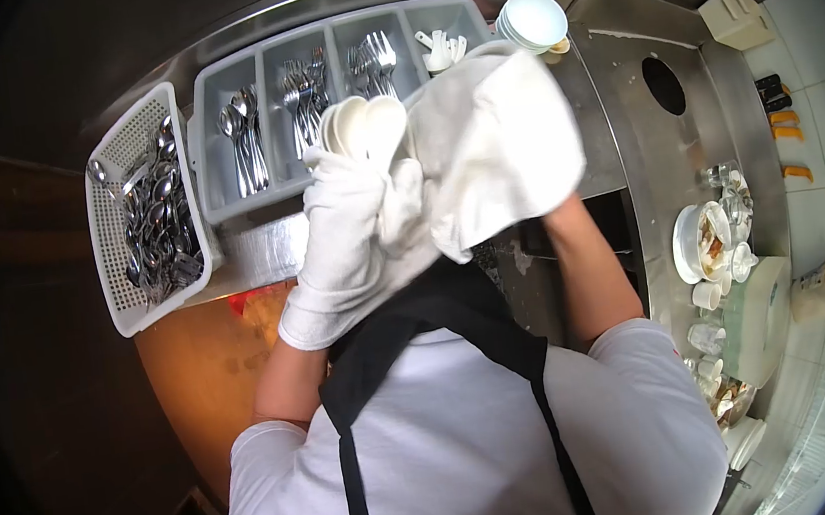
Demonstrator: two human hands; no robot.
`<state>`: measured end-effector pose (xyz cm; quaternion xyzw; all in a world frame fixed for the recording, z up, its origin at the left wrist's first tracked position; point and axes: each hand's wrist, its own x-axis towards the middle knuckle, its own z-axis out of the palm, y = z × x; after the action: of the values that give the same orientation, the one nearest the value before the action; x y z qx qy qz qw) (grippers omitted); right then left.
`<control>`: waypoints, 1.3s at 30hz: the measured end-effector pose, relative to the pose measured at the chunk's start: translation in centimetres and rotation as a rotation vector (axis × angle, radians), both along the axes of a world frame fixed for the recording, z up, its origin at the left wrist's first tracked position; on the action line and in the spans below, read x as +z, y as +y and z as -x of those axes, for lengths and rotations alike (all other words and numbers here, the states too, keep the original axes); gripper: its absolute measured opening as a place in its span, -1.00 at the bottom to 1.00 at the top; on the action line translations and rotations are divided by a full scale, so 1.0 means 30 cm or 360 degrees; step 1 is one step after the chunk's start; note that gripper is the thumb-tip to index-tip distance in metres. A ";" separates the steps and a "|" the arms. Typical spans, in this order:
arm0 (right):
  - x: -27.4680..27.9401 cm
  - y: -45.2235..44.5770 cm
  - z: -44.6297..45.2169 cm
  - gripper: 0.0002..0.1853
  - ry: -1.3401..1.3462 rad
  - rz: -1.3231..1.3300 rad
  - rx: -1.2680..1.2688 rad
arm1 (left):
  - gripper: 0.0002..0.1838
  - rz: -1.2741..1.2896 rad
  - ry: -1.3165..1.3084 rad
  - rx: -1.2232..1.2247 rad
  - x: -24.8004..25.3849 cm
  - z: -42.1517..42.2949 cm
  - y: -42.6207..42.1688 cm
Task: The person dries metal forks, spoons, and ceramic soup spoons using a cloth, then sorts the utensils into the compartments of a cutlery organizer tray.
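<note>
Wrapped in a white cloth, my left hand (pixel 347 204) is closed around several white soup spoons (pixel 369 129), their bowls pointing up and away from me. The same cloth or a second one, a white towel (pixel 505 137), covers my right hand (pixel 556 210) and spreads to the right of the spoons. The fingers of both hands are hidden in the fabric. Just beyond them lies a grey cutlery tray (pixel 273 56) with compartments. It holds metal spoons (pixel 244 139), forks (pixel 377 65) and small white spoons (pixel 441 51) at its right end.
At the left stands a white perforated basket (pixel 114 244) full of mixed metal cutlery (pixel 162 218). Stacked pale bowls (pixel 533 19) sit right of the tray. On the right, a steel counter (pixel 641 133) with a round hole carries used dishes (pixel 707 237) and a pale green box (pixel 756 322).
</note>
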<state>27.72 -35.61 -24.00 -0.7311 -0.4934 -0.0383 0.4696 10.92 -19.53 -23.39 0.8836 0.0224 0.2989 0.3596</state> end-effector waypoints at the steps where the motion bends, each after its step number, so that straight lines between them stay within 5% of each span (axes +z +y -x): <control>1: 0.012 -0.023 -0.002 -0.60 0.0033 0.0133 0.0012 | -0.79 -0.0178 0.0050 0.0022 -0.022 0.013 0.033; 2: 0.033 -0.042 0.030 -0.60 0.0155 0.0360 -0.0010 | -0.78 -0.0356 0.0092 0.0043 -0.042 0.025 0.066; 4: 0.103 -0.062 0.058 -0.60 0.0503 0.0590 0.0007 | -0.75 0.0192 0.0094 0.0021 -0.058 0.000 0.104; 5: 0.142 -0.081 0.069 -0.60 0.0787 0.0600 0.0043 | -0.73 0.1101 0.0119 -0.0037 -0.060 0.025 0.066; 7: 0.219 -0.133 0.066 -0.59 0.1463 0.0321 0.0153 | -0.71 0.1940 0.0108 -0.0116 -0.072 0.040 0.030; 11: 0.062 -0.053 0.071 -0.62 0.0915 -0.0007 0.0067 | -0.73 0.1233 0.0151 -0.0139 -0.081 0.014 0.027; 12: 0.066 -0.019 0.083 -0.60 0.0754 0.0104 0.0130 | -0.74 0.1651 0.0159 -0.0125 -0.050 0.007 -0.008; 14: 0.075 0.047 0.109 -0.55 0.0419 0.0286 0.0254 | -0.79 0.1366 0.0026 -0.0210 -0.010 0.003 -0.020; 16: -0.028 0.120 0.167 -0.59 0.0799 -0.0222 0.0153 | -0.90 0.1258 0.0235 -0.0384 -0.069 -0.002 -0.002; 19: -0.079 0.174 0.120 -0.61 0.0743 -0.0316 -0.0047 | -0.93 0.1809 0.0237 -0.0373 -0.082 -0.015 -0.031; 21: -0.063 0.172 0.080 -0.60 0.0285 -0.0089 -0.0177 | -0.93 0.1420 0.0274 -0.0289 -0.100 -0.014 -0.020; 22: -0.079 0.191 0.066 -0.82 0.0108 -0.0236 -0.0288 | -0.94 0.0868 0.0327 -0.0171 -0.114 -0.023 -0.005; 24: -0.181 0.193 0.068 -0.86 0.0465 -0.0386 -0.0287 | -0.93 0.0742 0.0284 -0.0074 -0.156 -0.034 0.001; 26: -0.194 0.207 0.101 -0.84 0.1131 -0.0515 -0.0304 | -0.90 0.1440 0.0168 -0.0212 -0.187 -0.045 -0.001; 28: -0.139 0.198 0.082 -0.82 0.0740 -0.0400 -0.0227 | -0.86 0.1845 0.0239 -0.0521 -0.171 -0.042 0.006; 29: -0.128 0.188 0.074 -0.80 0.0545 -0.0343 -0.0198 | -0.83 0.1740 0.0143 -0.0416 -0.099 -0.055 -0.036; 30: -0.135 0.181 0.070 -0.76 0.0800 -0.0404 -0.0212 | -0.80 0.1631 0.0055 -0.0303 -0.028 -0.068 -0.078; 32: -0.177 0.163 0.082 -0.66 0.1312 -0.0534 -0.0240 | -0.82 -0.0771 0.0511 0.0476 -0.109 -0.120 -0.059; 33: -0.197 0.158 0.091 -0.60 0.1565 -0.0603 -0.0247 | -0.83 -0.1474 0.0633 0.0682 -0.120 -0.135 -0.050; 34: -0.215 0.151 0.118 -0.63 0.1176 -0.0271 -0.0274 | -0.84 -0.2183 0.0679 0.0915 -0.131 -0.151 -0.041; 35: -0.183 0.224 0.178 -0.77 0.1361 -0.0873 -0.0343 | -0.85 -0.2368 0.0696 0.0993 -0.126 -0.157 -0.038; 37: -0.256 0.140 0.122 -0.80 0.1492 -0.0353 -0.0051 | -0.88 -0.2740 0.0735 0.1136 -0.122 -0.159 -0.038; 38: -0.252 0.132 0.088 -0.81 0.1834 -0.0472 -0.0026 | -0.89 -0.2927 0.0753 0.1200 -0.122 -0.156 -0.040; 39: -0.248 0.136 0.044 -0.82 0.2182 -0.0592 -0.0002 | -0.89 -0.4091 0.0682 0.1657 -0.124 -0.141 -0.048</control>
<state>26.39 -31.53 -31.44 -0.4986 -0.0715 0.3466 0.7913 15.17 -20.97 -27.10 0.5090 0.1112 0.0685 -0.8508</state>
